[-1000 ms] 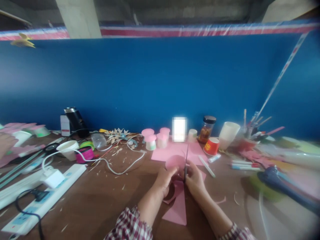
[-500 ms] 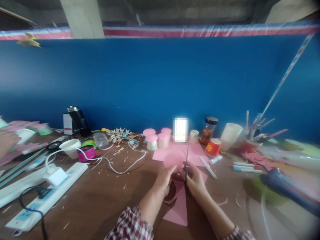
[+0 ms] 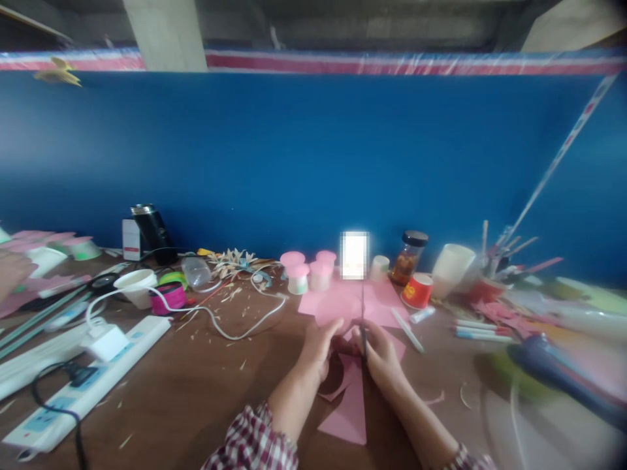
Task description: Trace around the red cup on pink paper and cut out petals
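Observation:
My left hand (image 3: 319,349) pinches a pink paper piece (image 3: 337,309) held up over the brown table (image 3: 206,385). My right hand (image 3: 381,353) is closed round small scissors (image 3: 363,312), whose blades point up and away into the paper. Beneath both hands lies a pink paper offcut (image 3: 350,408) with a round hole cut in it. A larger pink sheet (image 3: 385,301) lies flat just beyond the hands. Both sleeves are red and white plaid.
Pink-topped cups (image 3: 306,269), a jar (image 3: 409,257), a red cup (image 3: 416,290) and a white cup (image 3: 450,269) stand along the blue wall. Markers (image 3: 482,328) and a blue tool (image 3: 563,375) lie right. A power strip (image 3: 88,382) and white cable (image 3: 220,323) lie left. Another person's hand (image 3: 12,271) shows far left.
The pink piece has turned in my left hand and now looks flatter and lower. The scissors stay upright in my right hand. The view has drifted slightly.

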A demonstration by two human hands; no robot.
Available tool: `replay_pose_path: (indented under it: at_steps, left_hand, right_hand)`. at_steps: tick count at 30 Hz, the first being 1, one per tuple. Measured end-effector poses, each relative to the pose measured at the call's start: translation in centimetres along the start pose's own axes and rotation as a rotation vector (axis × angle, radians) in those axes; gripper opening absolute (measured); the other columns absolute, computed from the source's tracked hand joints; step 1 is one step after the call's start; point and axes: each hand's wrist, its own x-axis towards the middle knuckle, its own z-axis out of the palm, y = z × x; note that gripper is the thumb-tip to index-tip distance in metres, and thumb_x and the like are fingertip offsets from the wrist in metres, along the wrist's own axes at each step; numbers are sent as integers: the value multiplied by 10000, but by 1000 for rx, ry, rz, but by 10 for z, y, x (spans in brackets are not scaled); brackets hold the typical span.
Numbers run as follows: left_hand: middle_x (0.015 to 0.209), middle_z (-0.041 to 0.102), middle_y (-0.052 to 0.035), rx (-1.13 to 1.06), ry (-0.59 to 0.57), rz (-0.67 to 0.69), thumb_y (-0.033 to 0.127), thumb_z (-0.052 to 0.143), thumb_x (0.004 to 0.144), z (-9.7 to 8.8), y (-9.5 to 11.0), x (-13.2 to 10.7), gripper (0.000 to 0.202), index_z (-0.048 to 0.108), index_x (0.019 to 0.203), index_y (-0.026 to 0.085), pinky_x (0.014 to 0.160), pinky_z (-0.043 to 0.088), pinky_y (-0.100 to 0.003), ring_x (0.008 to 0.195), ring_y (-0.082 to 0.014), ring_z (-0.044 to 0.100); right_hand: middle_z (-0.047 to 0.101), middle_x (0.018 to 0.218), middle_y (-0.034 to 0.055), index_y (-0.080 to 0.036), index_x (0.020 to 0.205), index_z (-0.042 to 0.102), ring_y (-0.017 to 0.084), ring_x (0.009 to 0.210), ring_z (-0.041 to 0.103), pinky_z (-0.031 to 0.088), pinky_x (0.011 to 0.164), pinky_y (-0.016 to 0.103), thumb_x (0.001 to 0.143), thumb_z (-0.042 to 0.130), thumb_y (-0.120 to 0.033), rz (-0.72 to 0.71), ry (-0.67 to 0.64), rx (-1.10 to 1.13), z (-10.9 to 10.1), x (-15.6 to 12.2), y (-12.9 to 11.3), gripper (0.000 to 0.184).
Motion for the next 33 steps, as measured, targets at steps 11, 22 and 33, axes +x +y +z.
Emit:
replay_pose_path:
  at_steps: [11,22,33]
  left_hand:
    - [554,593,-30,-39,93,9,251,734,580,2,6,0,273,570,750,113,391,422,-248,441,-141,551]
    - [592,615,-46,-24,136,-6,233,758,555,-1,2,8,322,599,799,96,427,453,-266,492,-172,595]
    - [604,631,-59,-27,95,-13,247,763,549,-5,-7,14,322,606,788,99,428,450,-272,493,-185,605]
  right_hand:
    - [553,580,-16,-131,1006,592,101,453,502,388,408,200,778,601,-496,35,-198,71,4,-7,-3,431]
    - [567,577,-4,-148,960,641,124,495,505,406,445,215,768,610,-476,22,-233,-11,3,-9,-10,381]
    - [644,632,23,-166,947,670,137,490,525,418,458,231,745,630,-479,-1,-215,-67,5,-8,-13,375]
